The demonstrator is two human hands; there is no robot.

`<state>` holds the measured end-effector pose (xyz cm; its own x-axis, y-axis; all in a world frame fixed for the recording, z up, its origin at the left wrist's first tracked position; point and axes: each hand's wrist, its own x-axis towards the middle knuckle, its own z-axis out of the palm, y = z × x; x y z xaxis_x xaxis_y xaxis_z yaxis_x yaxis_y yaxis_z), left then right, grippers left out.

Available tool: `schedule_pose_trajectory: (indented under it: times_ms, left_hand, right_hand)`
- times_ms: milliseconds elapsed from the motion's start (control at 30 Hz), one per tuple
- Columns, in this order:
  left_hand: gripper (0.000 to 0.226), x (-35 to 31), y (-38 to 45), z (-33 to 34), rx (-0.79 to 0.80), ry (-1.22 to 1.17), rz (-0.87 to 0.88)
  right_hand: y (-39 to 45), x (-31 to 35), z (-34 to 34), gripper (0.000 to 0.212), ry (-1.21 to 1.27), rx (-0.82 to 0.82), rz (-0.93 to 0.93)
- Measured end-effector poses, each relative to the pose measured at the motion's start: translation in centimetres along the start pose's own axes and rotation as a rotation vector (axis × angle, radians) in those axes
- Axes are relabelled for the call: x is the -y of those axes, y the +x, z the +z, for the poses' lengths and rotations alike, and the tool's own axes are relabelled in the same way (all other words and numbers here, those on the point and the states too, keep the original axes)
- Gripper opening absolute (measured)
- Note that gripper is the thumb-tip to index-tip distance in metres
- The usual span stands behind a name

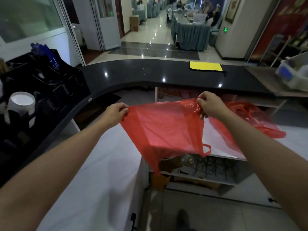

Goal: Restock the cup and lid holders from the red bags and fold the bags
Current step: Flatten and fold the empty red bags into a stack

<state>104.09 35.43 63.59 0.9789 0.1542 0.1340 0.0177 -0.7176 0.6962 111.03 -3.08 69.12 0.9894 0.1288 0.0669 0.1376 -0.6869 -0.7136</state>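
A thin red plastic bag point(165, 130) hangs stretched in the air between both hands, above the white lower counter point(103, 164). My left hand point(115, 114) pinches its left top corner. My right hand point(208, 104) grips the bunched right top corner. One bag handle loop dangles at the lower right. A second red bag point(255, 117) lies crumpled on the white counter behind my right forearm. At the left stands the black cup and lid holder point(50, 90) with a stack of white lids point(21, 100) in it.
A curved black countertop point(150, 72) runs across the middle, with a yellow cloth point(205, 66) lying on it. Open shelves with a wire rack point(210, 164) sit below the counter. A blurred container point(293, 75) is at the right edge. My shoe point(183, 219) shows on the tiled floor.
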Motion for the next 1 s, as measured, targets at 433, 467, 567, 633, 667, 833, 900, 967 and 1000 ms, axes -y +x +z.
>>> schedule_pose_trajectory:
  times_ms: [433, 467, 567, 633, 667, 833, 900, 967, 1000]
  left_hand:
    - [0.013, -0.8, 0.0, -0.1, -0.041, 0.108, -0.009]
    - [0.015, -0.7, 0.3, 0.4, -0.04, 0.118, -0.017]
    - [0.017, -0.1, 1.6, 1.8, -0.041, 0.148, -0.051]
    - [0.017, 0.6, 3.0, 2.9, -0.05, 0.174, -0.069]
    - [0.017, 0.9, 3.8, 3.6, -0.059, 0.183, -0.086]
    - [0.02, 3.1, 9.4, 7.6, -0.054, 0.26, -0.205]
    - [0.022, 4.0, 11.8, 9.5, -0.06, 0.268, -0.277]
    - [0.023, 5.0, 14.0, 11.3, -0.081, 0.278, -0.358]
    - [0.023, 5.6, 15.0, 12.1, -0.094, 0.293, -0.391]
  right_hand:
    - [0.7, -1.6, -0.3, 0.007, 0.025, -0.076, 0.009]
    - [1.2, -2.0, 0.1, 0.008, 0.014, -0.077, 0.005]
    - [3.5, -3.4, 1.5, 0.008, 0.049, -0.075, 0.008]
    - [5.5, -4.5, 2.5, 0.008, 0.109, -0.077, 0.021]
    - [6.7, -5.0, 3.0, 0.008, 0.13, -0.073, 0.032]
    - [14.2, -8.1, 6.2, 0.009, 0.199, 0.002, 0.096]
    - [17.7, -9.6, 7.8, 0.01, 0.225, 0.035, 0.12]
    - [21.0, -11.2, 9.7, 0.01, 0.233, 0.078, 0.152]
    - [22.7, -12.0, 10.7, 0.01, 0.228, 0.103, 0.168]
